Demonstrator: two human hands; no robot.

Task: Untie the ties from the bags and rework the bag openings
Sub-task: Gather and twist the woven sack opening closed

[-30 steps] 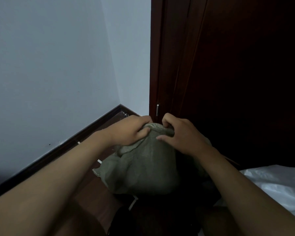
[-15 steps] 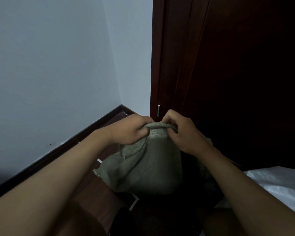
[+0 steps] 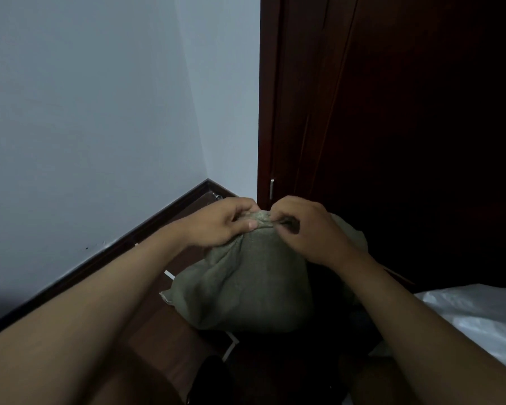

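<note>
No readable text, label, brand, number or sign anywhere in view.

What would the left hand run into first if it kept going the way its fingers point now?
Most likely the right hand. The left hand pinches the gathered top of the green bag, fingers aimed rightward along that edge, with the right hand's fingertips just across it. Depth is unclear; the dark door stands behind.
</note>
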